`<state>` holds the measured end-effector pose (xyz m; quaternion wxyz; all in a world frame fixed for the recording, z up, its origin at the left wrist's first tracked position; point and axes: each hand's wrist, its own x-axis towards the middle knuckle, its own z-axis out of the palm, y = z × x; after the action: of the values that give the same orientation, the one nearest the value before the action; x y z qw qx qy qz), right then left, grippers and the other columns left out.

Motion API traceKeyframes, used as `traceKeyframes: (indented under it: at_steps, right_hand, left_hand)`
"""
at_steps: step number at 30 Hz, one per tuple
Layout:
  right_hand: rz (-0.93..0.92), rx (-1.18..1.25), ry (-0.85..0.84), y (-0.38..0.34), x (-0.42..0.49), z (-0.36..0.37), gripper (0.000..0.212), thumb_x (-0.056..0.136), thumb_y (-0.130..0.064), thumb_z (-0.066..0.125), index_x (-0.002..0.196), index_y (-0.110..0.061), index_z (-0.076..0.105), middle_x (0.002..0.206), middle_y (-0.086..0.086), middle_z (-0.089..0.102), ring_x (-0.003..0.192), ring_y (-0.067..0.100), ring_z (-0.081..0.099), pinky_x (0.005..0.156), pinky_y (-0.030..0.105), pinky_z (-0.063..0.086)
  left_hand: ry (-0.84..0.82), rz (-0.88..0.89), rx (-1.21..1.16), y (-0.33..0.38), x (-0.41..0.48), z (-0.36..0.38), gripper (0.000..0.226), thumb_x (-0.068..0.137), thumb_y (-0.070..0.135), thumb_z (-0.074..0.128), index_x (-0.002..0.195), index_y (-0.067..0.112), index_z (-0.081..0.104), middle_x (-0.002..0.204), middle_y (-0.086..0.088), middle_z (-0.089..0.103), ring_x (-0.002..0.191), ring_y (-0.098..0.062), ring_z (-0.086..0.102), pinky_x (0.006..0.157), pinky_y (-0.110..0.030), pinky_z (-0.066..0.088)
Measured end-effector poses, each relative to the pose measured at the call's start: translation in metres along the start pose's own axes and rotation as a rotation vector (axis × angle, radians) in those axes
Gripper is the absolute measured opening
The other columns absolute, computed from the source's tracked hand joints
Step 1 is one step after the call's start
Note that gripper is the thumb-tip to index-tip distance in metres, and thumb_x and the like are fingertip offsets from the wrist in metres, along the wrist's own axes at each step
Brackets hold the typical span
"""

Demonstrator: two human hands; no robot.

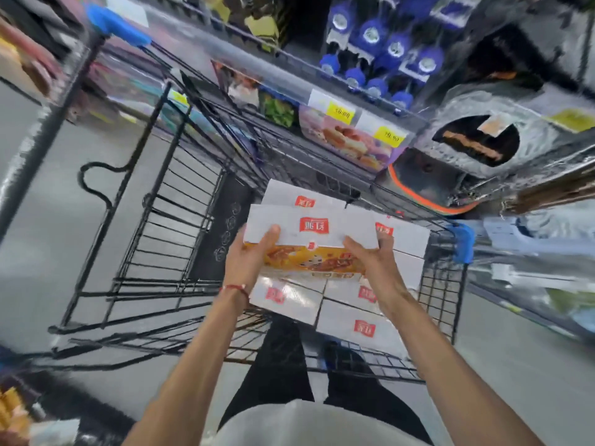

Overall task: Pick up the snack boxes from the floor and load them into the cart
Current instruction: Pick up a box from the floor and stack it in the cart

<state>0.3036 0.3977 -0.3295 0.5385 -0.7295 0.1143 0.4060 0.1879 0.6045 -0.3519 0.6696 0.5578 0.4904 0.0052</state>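
HOLD: left grip (pixel 249 257) and right grip (pixel 375 263) each clamped on an end of the snack box (pixel 314 231) — likely kept level to stack | PLACE: box between grips, just above stacked boxes (pixel 362 325) in cart (pixel 180 220)

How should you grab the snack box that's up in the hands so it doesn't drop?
By its two short ends, one hand from each side, as the left hand and right hand do now. The snack box is wide and flat, so thumbs on top and fingers around the ends should keep it steady.
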Motion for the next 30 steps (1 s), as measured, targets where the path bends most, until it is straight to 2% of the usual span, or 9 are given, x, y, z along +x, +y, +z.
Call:
traceKeyframes:
  at_steps: [2, 3, 5, 9, 13, 16, 19, 22, 30]
  right_hand:
    - [0.000, 0.002, 0.008, -0.003, 0.011, 0.008, 0.069, 0.090, -0.051, 0.075, 0.134, -0.031, 0.026, 0.123, -0.001, 0.072, 0.116, 0.006, 0.060, 0.094, 0.028, 0.040]
    - [-0.005, 0.004, 0.018, -0.003, 0.018, 0.012, 0.064, 0.092, -0.045, 0.075, 0.131, -0.030, 0.026, 0.123, -0.005, 0.069, 0.111, -0.003, 0.057, 0.087, 0.020, 0.041]
    - [-0.031, -0.006, 0.061, -0.005, 0.031, 0.019, 0.060, 0.094, -0.036, 0.075, 0.133, -0.023, 0.031, 0.125, -0.010, 0.061, 0.109, -0.006, 0.056, 0.077, 0.010, 0.044]
    - [-0.072, -0.021, 0.111, -0.004, 0.062, 0.031, 0.068, 0.093, -0.033, 0.077, 0.139, -0.018, 0.031, 0.131, -0.004, 0.057, 0.115, 0.002, 0.059, 0.089, 0.016, 0.054]
    - [-0.095, -0.028, 0.141, -0.007, 0.088, 0.044, 0.070, 0.094, -0.025, 0.076, 0.141, -0.015, 0.025, 0.130, -0.005, 0.051, 0.116, 0.002, 0.057, 0.079, 0.008, 0.054]
    - [-0.095, -0.048, 0.176, -0.003, 0.101, 0.050, 0.072, 0.095, -0.019, 0.075, 0.143, -0.013, 0.022, 0.127, -0.007, 0.050, 0.116, 0.003, 0.056, 0.082, 0.007, 0.053]
    - [-0.085, -0.082, 0.184, 0.002, 0.110, 0.053, 0.071, 0.096, -0.019, 0.074, 0.144, -0.013, 0.021, 0.136, 0.000, 0.048, 0.121, 0.009, 0.056, 0.086, 0.009, 0.053]
    - [-0.069, -0.063, 0.184, -0.002, 0.116, 0.053, 0.069, 0.098, -0.018, 0.071, 0.145, -0.011, 0.020, 0.132, -0.002, 0.049, 0.112, 0.000, 0.056, 0.077, 0.003, 0.051]
    - [-0.072, -0.050, 0.171, -0.006, 0.118, 0.053, 0.070, 0.100, -0.022, 0.067, 0.149, -0.014, 0.017, 0.121, -0.016, 0.048, 0.110, 0.001, 0.055, 0.075, 0.004, 0.050]
  left_hand:
    - [-0.053, 0.000, 0.035, 0.009, 0.020, -0.004, 0.059, 0.070, 0.054, 0.085, 0.122, 0.030, 0.067, 0.111, 0.004, 0.076, 0.105, -0.021, 0.072, 0.096, -0.048, 0.055]
    - [-0.074, 0.004, 0.060, 0.013, 0.030, -0.005, 0.057, 0.073, 0.045, 0.085, 0.124, 0.028, 0.065, 0.111, 0.004, 0.075, 0.106, -0.020, 0.071, 0.095, -0.044, 0.056]
    - [-0.105, 0.023, 0.099, 0.021, 0.049, -0.007, 0.054, 0.078, 0.029, 0.085, 0.127, 0.025, 0.062, 0.112, 0.008, 0.073, 0.107, -0.013, 0.069, 0.091, -0.031, 0.055]
    - [-0.208, 0.089, 0.235, 0.035, 0.089, -0.008, 0.055, 0.076, 0.023, 0.086, 0.121, 0.036, 0.058, 0.114, 0.017, 0.068, 0.108, -0.002, 0.063, 0.084, -0.019, 0.052]
    - [-0.213, 0.085, 0.280, 0.037, 0.127, -0.006, 0.065, 0.073, 0.021, 0.088, 0.131, 0.025, 0.057, 0.115, 0.013, 0.068, 0.108, -0.003, 0.063, 0.082, -0.015, 0.054]
    - [-0.221, 0.071, 0.297, 0.038, 0.146, -0.001, 0.070, 0.074, 0.016, 0.087, 0.135, 0.023, 0.054, 0.118, 0.010, 0.068, 0.107, 0.000, 0.061, 0.075, -0.008, 0.050]
    - [-0.215, 0.081, 0.317, 0.034, 0.160, 0.004, 0.074, 0.074, 0.017, 0.087, 0.138, 0.023, 0.051, 0.123, 0.006, 0.067, 0.111, -0.009, 0.062, 0.085, -0.016, 0.053]
    - [-0.209, 0.111, 0.306, 0.033, 0.164, 0.007, 0.072, 0.076, 0.020, 0.086, 0.139, 0.024, 0.050, 0.124, 0.004, 0.066, 0.114, -0.011, 0.061, 0.096, -0.027, 0.053]
    - [-0.159, 0.178, 0.329, 0.040, 0.164, 0.015, 0.076, 0.079, 0.020, 0.083, 0.145, 0.021, 0.045, 0.124, 0.004, 0.062, 0.111, -0.009, 0.058, 0.089, -0.016, 0.053]
